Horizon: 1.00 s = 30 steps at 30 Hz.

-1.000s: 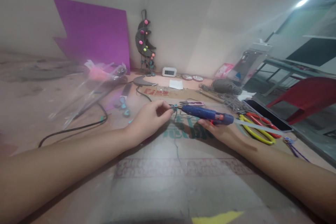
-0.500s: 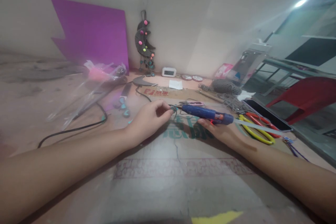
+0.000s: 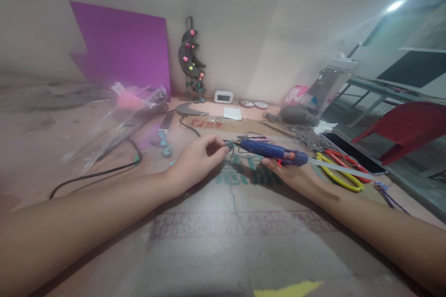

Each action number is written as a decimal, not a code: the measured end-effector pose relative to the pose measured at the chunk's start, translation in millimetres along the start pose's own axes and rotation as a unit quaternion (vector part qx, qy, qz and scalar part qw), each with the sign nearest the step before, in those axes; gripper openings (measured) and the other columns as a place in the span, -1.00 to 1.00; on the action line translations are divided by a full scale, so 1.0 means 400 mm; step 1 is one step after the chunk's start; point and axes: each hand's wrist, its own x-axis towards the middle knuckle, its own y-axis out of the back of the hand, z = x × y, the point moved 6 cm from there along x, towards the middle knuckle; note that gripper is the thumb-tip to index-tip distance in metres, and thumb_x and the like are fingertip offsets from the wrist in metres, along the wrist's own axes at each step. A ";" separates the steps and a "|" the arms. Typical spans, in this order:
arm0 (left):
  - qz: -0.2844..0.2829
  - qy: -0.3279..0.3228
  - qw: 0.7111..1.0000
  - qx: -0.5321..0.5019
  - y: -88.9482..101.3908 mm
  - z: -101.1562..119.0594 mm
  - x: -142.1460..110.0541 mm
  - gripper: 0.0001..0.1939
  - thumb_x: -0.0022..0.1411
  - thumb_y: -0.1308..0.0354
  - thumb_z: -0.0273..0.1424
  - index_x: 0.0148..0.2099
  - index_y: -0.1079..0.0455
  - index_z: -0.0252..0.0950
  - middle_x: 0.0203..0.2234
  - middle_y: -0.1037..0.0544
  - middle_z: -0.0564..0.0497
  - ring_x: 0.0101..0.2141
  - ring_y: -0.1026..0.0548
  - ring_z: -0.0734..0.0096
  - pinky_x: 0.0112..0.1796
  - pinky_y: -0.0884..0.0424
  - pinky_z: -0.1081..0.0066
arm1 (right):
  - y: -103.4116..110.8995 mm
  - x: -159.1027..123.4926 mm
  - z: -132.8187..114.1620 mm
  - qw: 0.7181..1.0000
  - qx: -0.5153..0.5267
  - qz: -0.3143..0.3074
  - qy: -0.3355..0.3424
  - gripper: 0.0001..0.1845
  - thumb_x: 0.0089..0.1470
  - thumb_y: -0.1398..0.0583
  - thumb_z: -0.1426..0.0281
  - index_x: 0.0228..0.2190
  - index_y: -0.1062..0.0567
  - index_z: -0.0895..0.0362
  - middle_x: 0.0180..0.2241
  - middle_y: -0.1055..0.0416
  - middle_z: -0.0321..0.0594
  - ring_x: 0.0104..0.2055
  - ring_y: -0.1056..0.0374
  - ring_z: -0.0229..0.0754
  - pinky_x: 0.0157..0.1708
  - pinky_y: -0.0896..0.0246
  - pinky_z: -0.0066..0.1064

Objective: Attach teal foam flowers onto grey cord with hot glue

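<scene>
My left hand (image 3: 197, 160) is pinched shut on a small dark green piece (image 3: 229, 145) with a thin thread hanging from it. My right hand (image 3: 296, 174) grips a blue glue gun (image 3: 275, 151) lying sideways, its metal nozzle touching the small piece. A pale glue stick sticks out of the gun's back toward the right. Both hands hover just above a flattened cardboard sheet (image 3: 244, 213) with green and red print.
Yellow and red scissors (image 3: 339, 169), a dark tablet (image 3: 353, 151) and grey yarn (image 3: 298, 114) lie right. A black cable (image 3: 104, 171) and plastic bags (image 3: 121, 111) lie left. A purple sheet (image 3: 121, 48), a moon ornament (image 3: 190, 58) and a small clock (image 3: 223, 96) stand at the wall.
Nothing but a slight shift of the view; both hands keep their hold with the nozzle against the small piece.
</scene>
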 end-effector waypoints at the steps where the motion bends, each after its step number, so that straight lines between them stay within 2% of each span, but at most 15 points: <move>1: 0.000 0.001 1.000 0.000 0.000 0.001 0.000 -0.81 0.26 -0.10 -0.27 -0.33 -0.36 -0.27 -0.42 -0.52 0.07 -0.39 -0.47 0.38 -0.30 -0.37 0.40 | -0.001 0.000 0.002 1.000 0.001 -0.003 -0.001 -0.75 0.01 -0.25 0.13 -0.46 -0.47 0.06 -0.51 -0.50 -0.25 -0.48 -0.42 -0.08 -0.49 -0.41 -0.30; 12: 0.003 0.003 1.000 -0.009 0.000 -0.003 -0.001 -0.81 0.27 -0.11 -0.26 -0.32 -0.36 -0.27 -0.42 -0.52 0.06 -0.38 -0.46 0.38 -0.29 -0.35 0.40 | 0.003 0.001 0.001 1.000 0.002 0.006 -0.004 -0.78 -0.01 -0.27 0.18 -0.42 -0.48 0.07 -0.45 -0.53 -0.23 -0.42 -0.46 -0.07 -0.41 -0.44 -0.30; 20: 0.001 0.013 1.000 -0.022 -0.001 -0.009 0.001 -0.81 0.27 -0.11 -0.26 -0.31 -0.36 -0.28 -0.40 -0.51 0.07 -0.37 -0.45 0.38 -0.29 -0.33 0.41 | 0.007 0.001 -0.004 0.999 0.014 0.027 -0.012 -0.75 -0.02 -0.26 0.13 -0.45 -0.47 0.06 -0.46 -0.53 -0.21 -0.43 -0.46 -0.03 -0.37 -0.47 -0.21; 24: -0.002 0.019 0.999 -0.027 -0.001 -0.011 -0.001 -0.81 0.27 -0.11 -0.27 -0.30 -0.37 -0.28 -0.40 -0.51 0.08 -0.35 -0.45 0.38 -0.29 -0.31 0.41 | 0.001 0.005 -0.011 0.999 0.042 0.024 -0.011 -0.70 -0.03 -0.24 0.08 -0.47 -0.47 0.07 -0.48 -0.53 -0.19 -0.44 -0.46 -0.02 -0.41 -0.48 -0.19; 30: 0.002 0.021 0.999 -0.026 0.000 -0.007 0.000 -0.83 0.28 -0.10 -0.30 -0.31 -0.38 -0.28 -0.42 -0.49 0.09 -0.37 -0.42 0.40 -0.31 -0.29 0.43 | -0.006 0.008 -0.012 0.997 0.072 0.007 -0.008 -0.68 0.00 -0.26 0.09 -0.33 -0.55 0.07 -0.39 -0.57 -0.19 -0.36 -0.48 -0.01 -0.27 -0.50 -0.17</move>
